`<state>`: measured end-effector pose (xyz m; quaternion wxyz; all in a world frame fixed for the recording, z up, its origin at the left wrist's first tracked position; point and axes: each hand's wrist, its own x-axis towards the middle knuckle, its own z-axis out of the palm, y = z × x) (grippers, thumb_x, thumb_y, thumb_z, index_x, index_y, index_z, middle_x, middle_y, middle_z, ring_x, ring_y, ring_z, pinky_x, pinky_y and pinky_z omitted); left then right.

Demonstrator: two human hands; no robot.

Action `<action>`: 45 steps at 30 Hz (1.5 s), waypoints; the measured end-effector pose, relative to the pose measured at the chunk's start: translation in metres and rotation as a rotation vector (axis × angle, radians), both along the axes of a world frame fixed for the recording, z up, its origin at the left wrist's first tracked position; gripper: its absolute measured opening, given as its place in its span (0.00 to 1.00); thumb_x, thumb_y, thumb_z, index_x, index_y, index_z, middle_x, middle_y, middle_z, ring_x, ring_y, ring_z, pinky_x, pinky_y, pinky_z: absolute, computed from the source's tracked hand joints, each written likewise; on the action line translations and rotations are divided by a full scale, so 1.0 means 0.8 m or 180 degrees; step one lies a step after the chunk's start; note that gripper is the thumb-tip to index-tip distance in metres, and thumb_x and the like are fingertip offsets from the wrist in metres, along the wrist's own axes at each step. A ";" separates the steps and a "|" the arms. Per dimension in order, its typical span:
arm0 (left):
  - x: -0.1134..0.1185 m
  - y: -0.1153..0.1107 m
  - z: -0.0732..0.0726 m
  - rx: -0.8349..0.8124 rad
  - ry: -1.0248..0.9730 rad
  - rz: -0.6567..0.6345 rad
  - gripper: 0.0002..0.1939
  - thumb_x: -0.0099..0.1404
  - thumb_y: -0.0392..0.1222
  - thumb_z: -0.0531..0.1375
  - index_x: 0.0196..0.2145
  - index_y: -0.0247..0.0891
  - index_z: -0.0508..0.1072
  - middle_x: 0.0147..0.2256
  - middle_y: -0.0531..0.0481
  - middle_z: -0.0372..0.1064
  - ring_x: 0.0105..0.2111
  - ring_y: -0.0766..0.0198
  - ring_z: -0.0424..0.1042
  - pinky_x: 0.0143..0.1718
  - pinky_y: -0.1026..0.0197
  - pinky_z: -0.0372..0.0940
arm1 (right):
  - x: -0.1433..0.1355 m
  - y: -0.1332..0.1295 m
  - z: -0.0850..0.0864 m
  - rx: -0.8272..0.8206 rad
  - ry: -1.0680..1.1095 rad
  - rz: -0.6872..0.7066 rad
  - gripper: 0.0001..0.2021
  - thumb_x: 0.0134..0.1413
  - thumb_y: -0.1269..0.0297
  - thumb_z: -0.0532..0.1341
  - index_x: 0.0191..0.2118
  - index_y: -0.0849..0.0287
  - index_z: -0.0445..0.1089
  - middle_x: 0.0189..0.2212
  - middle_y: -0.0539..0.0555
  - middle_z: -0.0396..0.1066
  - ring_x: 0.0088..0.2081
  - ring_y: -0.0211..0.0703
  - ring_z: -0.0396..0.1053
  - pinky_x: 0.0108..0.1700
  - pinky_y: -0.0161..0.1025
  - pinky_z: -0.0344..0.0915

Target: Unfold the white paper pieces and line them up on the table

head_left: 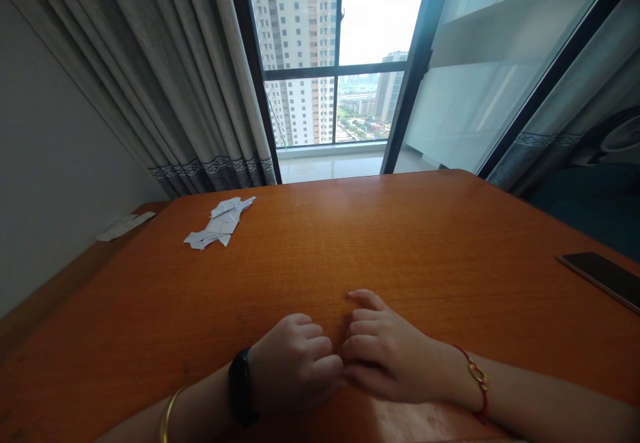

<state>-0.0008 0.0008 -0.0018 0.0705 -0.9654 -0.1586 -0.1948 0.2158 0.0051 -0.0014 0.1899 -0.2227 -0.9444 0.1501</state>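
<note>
My left hand (297, 363) is closed in a fist above the near part of the wooden table (400, 243), with a black band (241, 386) on its wrist. Close against it, fingertips meeting near the left thumb, is my right hand (390, 350). Its thumb and forefinger are drawn together in a pinch, and the little finger sticks out. Whatever the fingers of either hand may hold is hidden or too small to name. Farther back on the left side lie crumpled, torn pieces of white paper (223, 223), apart from both hands.
A dark smartphone (605, 276) rests at the table's right edge. Beyond the left edge is a pale flat strip (125, 226) on a ledge by the wall. Grey curtains (200, 83) and a glazed door (340, 70) stand behind the table.
</note>
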 end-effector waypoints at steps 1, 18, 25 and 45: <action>0.000 0.000 0.000 0.0009 0.0009 0.0005 0.14 0.69 0.42 0.51 0.25 0.39 0.59 0.20 0.55 0.60 0.21 0.66 0.58 0.24 0.58 0.49 | 0.000 0.000 0.000 0.0005 -0.0008 -0.0002 0.09 0.61 0.63 0.55 0.31 0.57 0.69 0.25 0.47 0.72 0.32 0.37 0.66 0.61 0.52 0.40; -0.001 0.000 0.000 -0.0053 0.0035 -0.0024 0.14 0.68 0.42 0.52 0.24 0.39 0.59 0.21 0.55 0.60 0.21 0.65 0.57 0.24 0.58 0.48 | 0.000 0.002 0.000 -0.0087 -0.0018 0.0008 0.08 0.60 0.63 0.56 0.33 0.56 0.71 0.27 0.48 0.72 0.34 0.38 0.66 0.61 0.51 0.40; -0.001 0.000 -0.002 -0.0014 0.0044 -0.0009 0.14 0.68 0.42 0.53 0.25 0.39 0.59 0.21 0.55 0.60 0.21 0.66 0.57 0.25 0.58 0.49 | 0.001 0.002 0.000 -0.0071 -0.0028 0.0032 0.08 0.61 0.62 0.56 0.33 0.56 0.70 0.27 0.47 0.72 0.34 0.37 0.65 0.61 0.50 0.40; -0.001 0.001 -0.001 -0.0117 0.0106 -0.0029 0.13 0.68 0.42 0.53 0.25 0.39 0.60 0.21 0.56 0.60 0.22 0.65 0.58 0.24 0.57 0.49 | 0.002 0.002 -0.002 -0.0065 0.0027 0.0032 0.09 0.61 0.62 0.56 0.31 0.57 0.69 0.26 0.47 0.72 0.33 0.36 0.65 0.61 0.49 0.40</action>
